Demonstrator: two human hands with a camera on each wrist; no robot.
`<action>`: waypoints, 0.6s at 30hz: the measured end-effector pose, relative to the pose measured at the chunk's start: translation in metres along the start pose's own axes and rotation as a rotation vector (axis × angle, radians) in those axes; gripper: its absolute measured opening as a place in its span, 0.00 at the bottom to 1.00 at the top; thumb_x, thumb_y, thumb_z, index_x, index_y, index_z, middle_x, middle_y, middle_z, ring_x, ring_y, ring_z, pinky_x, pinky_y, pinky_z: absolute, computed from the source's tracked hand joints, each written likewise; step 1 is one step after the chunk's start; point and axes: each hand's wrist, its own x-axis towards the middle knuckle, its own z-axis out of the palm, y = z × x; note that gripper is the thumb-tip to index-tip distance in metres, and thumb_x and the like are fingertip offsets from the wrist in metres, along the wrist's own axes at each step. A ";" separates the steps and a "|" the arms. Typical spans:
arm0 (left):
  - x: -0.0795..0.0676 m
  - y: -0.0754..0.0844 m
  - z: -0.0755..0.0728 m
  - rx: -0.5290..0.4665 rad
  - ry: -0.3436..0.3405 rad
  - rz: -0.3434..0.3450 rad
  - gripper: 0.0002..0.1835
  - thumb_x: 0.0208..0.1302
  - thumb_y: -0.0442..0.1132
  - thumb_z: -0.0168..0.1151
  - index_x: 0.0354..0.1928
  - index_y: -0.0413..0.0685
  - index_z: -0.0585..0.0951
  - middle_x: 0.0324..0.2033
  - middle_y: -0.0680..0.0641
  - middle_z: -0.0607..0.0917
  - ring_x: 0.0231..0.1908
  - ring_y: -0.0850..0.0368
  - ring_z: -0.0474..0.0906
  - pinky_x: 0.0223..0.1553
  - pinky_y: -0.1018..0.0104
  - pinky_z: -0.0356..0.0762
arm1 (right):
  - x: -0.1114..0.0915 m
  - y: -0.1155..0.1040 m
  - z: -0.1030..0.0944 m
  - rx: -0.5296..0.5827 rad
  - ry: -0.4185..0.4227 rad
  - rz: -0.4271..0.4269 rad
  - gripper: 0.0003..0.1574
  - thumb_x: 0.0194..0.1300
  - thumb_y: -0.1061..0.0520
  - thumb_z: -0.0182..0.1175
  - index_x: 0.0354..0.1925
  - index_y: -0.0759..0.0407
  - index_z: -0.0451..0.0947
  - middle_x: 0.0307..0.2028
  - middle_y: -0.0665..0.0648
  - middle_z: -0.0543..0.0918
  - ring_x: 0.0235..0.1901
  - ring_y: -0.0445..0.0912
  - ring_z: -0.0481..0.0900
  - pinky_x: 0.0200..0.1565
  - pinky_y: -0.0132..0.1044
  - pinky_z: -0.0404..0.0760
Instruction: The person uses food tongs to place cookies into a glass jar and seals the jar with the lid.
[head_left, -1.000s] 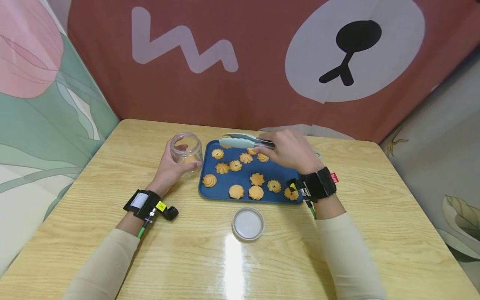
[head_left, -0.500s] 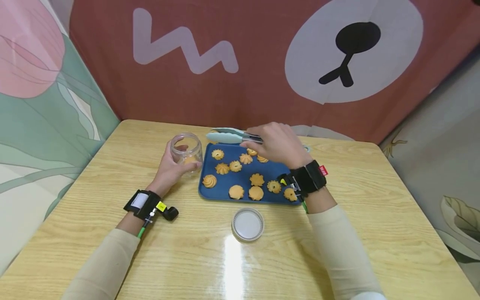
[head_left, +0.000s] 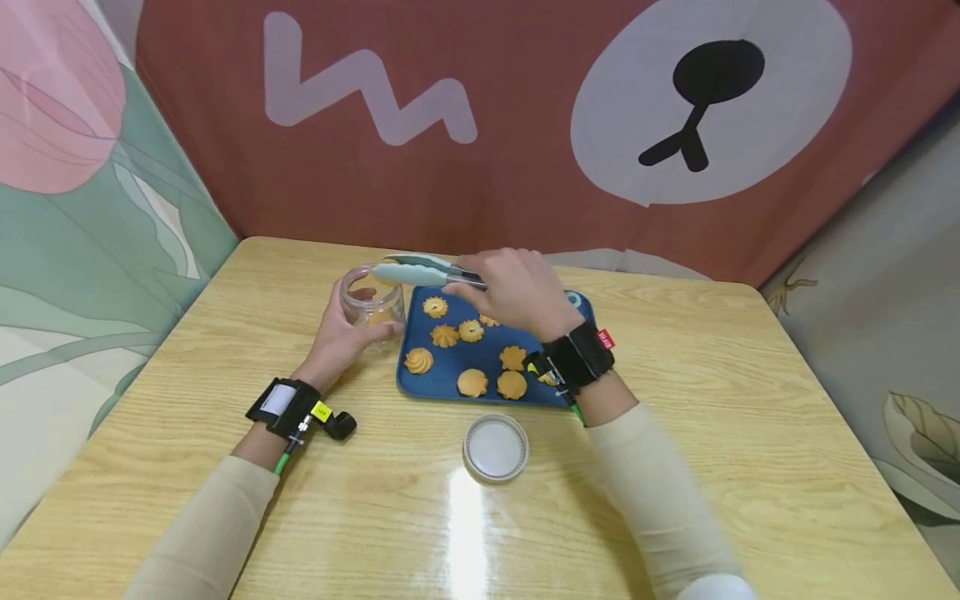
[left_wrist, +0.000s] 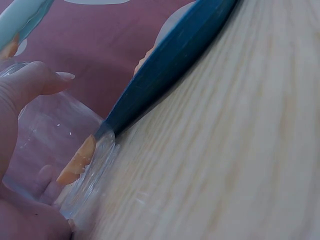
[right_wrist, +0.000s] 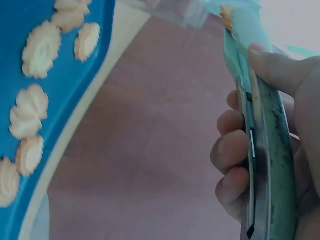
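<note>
My left hand (head_left: 341, 337) grips a clear jar (head_left: 375, 304) on the table, left of the blue tray (head_left: 431, 389). Inside the jar a cookie (left_wrist: 77, 161) lies at the bottom in the left wrist view. My right hand (head_left: 517, 287) holds light-green tongs (head_left: 416, 272), fingers wrapped around the metal handles (right_wrist: 265, 150). The tongs' tips are over the jar's mouth, with a cookie (right_wrist: 227, 17) pinched between them in the right wrist view. Several golden cookies, such as a swirled cookie (head_left: 418, 361), lie on the tray; my right hand and wrist hide part of it.
A round lid (head_left: 496, 448) lies on the wooden table (head_left: 360, 517) in front of the tray. Behind the table's far edge hangs a red-brown cloth (head_left: 517, 183) with a bear print. A patterned curtain (head_left: 82, 250) stands at the left.
My right hand has moved left with the tongs and the cookie, from above the tray to the jar's mouth. The left hand and jar have stayed in place.
</note>
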 end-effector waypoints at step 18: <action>-0.002 0.002 -0.001 0.019 -0.005 -0.003 0.59 0.58 0.37 0.79 0.83 0.61 0.49 0.72 0.40 0.68 0.77 0.47 0.60 0.83 0.43 0.46 | 0.013 -0.024 0.024 -0.078 0.024 -0.016 0.28 0.75 0.32 0.59 0.56 0.49 0.87 0.28 0.47 0.82 0.24 0.42 0.75 0.25 0.33 0.68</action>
